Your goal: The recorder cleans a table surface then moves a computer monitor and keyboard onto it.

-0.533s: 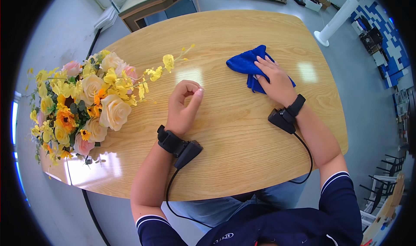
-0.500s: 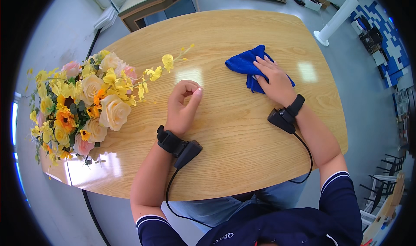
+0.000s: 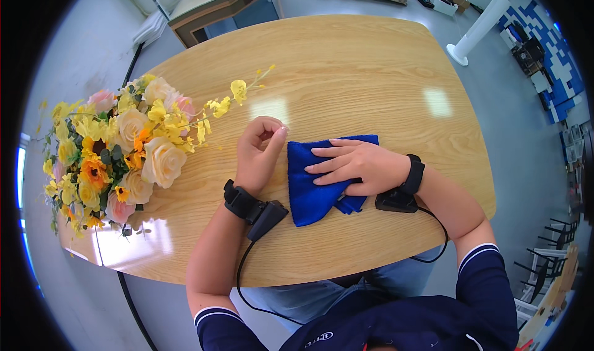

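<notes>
Blue cloth (image 3: 311, 197) lay on the wooden table (image 3: 346, 252), near the person's side and between the two hands; the broad tabletop presumably served as its firm, flat backing. Toward the left end stood the flower arrangement (image 3: 127, 147), well apart from the cloth, perhaps set there to leave the middle unobstructed. The cloth was mostly spread, with a rumpled fold under its near right part. Atop it the right hand (image 3: 362, 166) lay flat and open, fingers slightly parted and pointing left, pressing rather than gripping, probably to spread contact over the fabric. Its forearm angled in from the lower right, elbow bent. The left hand (image 3: 258, 153) sat just beside the cloth, loosely curled, nothing visible in it; whether thumb and fingertips met I could not tell. Black wrist devices (image 3: 268, 220) were strapped on, likely placed so to leave the fingers free.
</notes>
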A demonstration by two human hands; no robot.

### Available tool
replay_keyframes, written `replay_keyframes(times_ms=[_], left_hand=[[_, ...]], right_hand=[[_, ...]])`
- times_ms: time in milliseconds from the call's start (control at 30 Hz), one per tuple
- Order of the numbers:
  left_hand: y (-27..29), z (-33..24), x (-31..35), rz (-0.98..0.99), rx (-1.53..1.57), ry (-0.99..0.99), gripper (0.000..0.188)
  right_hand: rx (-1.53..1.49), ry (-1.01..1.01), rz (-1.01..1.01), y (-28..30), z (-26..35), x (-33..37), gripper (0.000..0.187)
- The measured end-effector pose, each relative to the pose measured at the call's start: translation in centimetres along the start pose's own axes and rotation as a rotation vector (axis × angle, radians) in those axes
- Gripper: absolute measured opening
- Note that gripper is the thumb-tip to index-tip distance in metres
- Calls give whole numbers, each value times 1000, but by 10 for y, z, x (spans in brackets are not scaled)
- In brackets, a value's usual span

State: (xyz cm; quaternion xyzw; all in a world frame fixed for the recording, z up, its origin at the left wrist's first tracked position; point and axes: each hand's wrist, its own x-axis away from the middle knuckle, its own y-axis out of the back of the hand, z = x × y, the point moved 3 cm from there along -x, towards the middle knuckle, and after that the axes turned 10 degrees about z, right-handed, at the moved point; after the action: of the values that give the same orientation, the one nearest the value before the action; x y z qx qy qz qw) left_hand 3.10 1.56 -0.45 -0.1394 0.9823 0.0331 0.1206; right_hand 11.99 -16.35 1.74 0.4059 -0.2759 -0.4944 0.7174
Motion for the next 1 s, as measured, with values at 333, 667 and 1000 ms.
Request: replay_keyframes(times_ms=[333,667,1000], left_hand=[[0,0,1,-15,-43,-6,9],[-1,3,0,-27,-33,48,8],[0,3,-4,-42,-110,15,9]], right_hand=[[184,-521,-496,16,-59,26,37],[275,-782,-556,21,-86,49,37],[227,-351,-296,15,-26,15,41]])
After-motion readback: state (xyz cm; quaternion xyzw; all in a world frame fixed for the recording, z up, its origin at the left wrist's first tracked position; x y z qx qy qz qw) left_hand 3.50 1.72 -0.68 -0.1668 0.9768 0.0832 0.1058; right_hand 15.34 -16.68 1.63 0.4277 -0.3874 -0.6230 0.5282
